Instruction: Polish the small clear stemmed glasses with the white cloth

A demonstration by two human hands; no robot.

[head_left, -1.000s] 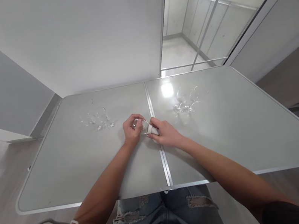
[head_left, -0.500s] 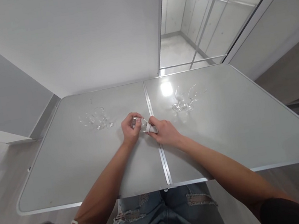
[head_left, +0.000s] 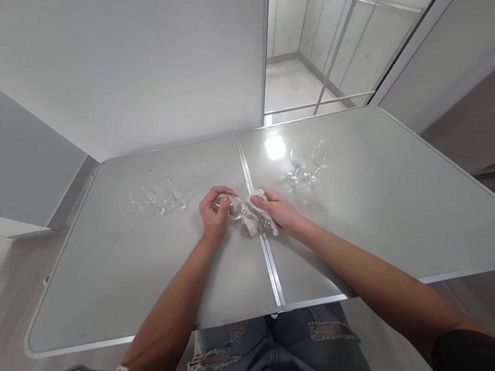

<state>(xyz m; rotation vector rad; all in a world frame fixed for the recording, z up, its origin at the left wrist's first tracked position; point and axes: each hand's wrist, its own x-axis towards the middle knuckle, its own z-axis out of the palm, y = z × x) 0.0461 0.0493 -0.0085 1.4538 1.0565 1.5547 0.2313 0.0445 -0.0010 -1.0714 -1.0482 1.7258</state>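
The left hand (head_left: 214, 211) grips a wine glass (head_left: 235, 208) tilted; the right hand (head_left: 280, 210) clutches a cloth (head_left: 254, 222) — mid-table (head_left: 124, 275), bare surface toward the near edge.

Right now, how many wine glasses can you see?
5, I think. One glass in hand is held by the left hand. Two left glasses stand together; two right glasses stand together. Clear glass blurs, so another may hide.
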